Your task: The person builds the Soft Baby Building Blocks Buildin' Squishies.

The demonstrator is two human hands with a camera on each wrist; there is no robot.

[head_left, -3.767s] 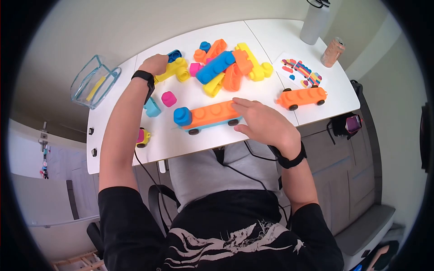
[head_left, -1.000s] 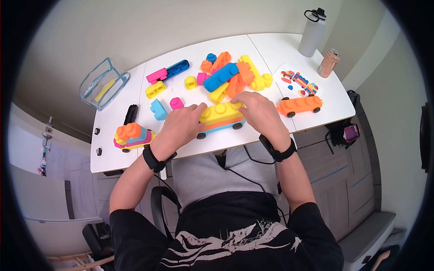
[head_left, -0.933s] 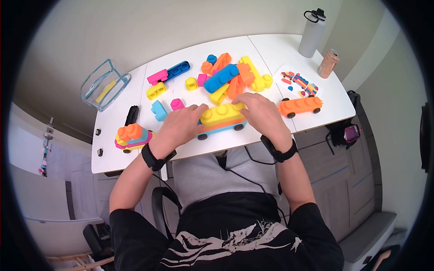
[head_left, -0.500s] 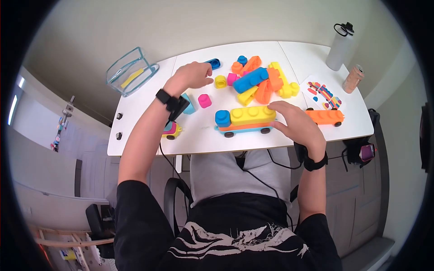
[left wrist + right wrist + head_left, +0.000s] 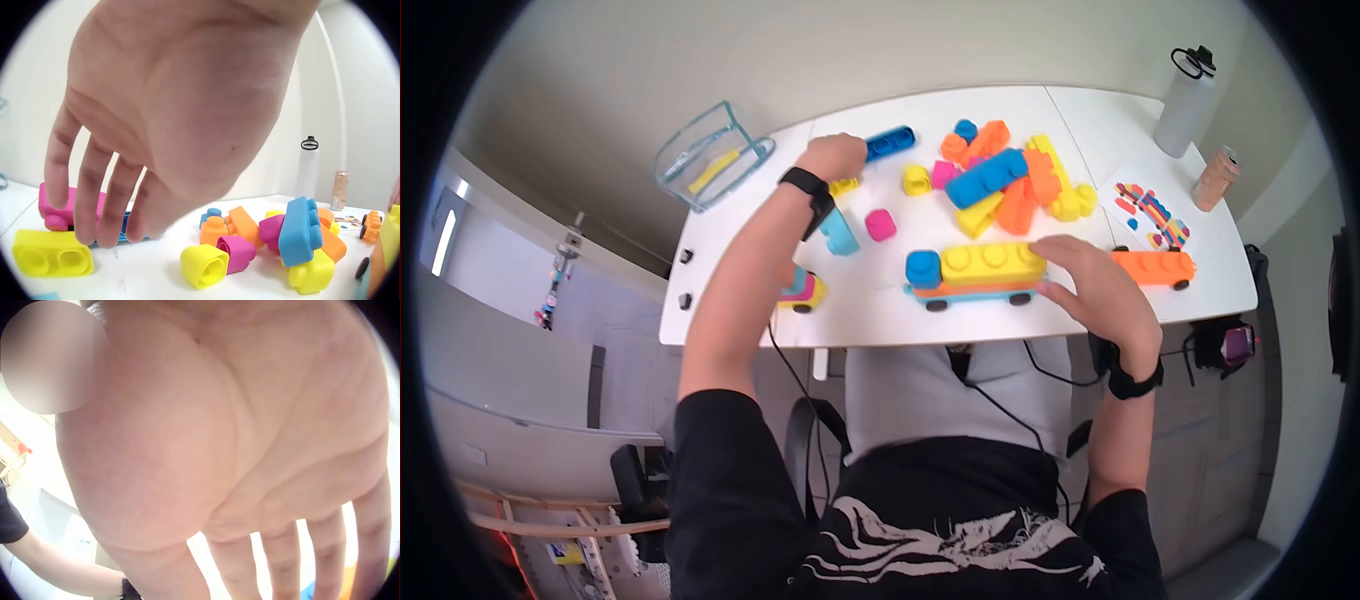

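Note:
My left hand (image 5: 837,157) reaches over the back left of the table, fingers hanging down. In the left wrist view its fingertips (image 5: 106,234) overlap a pink block (image 5: 78,206), with a yellow two-hole block (image 5: 53,255) beside it and a dark blue long block (image 5: 890,143) behind. Near the front edge stands a wheeled toy car with a light blue base (image 5: 975,299), an orange layer, a blue cube (image 5: 921,268) and a long yellow block (image 5: 992,263) on top. My right hand (image 5: 1102,290) rests its straight fingers at the yellow block's right end.
Loose blocks are heaped around a blue block (image 5: 987,178). An orange car (image 5: 1152,267), picture card (image 5: 1152,217), can (image 5: 1216,180) and bottle (image 5: 1185,105) are on the right. Left are a clear case (image 5: 712,160), light blue block (image 5: 838,232), pink cube (image 5: 880,225) and small car (image 5: 802,290).
The long yellow block has come onto the car, where both hands held it. My left hand has left it for the back left; the right has stayed. The head view has shifted left.

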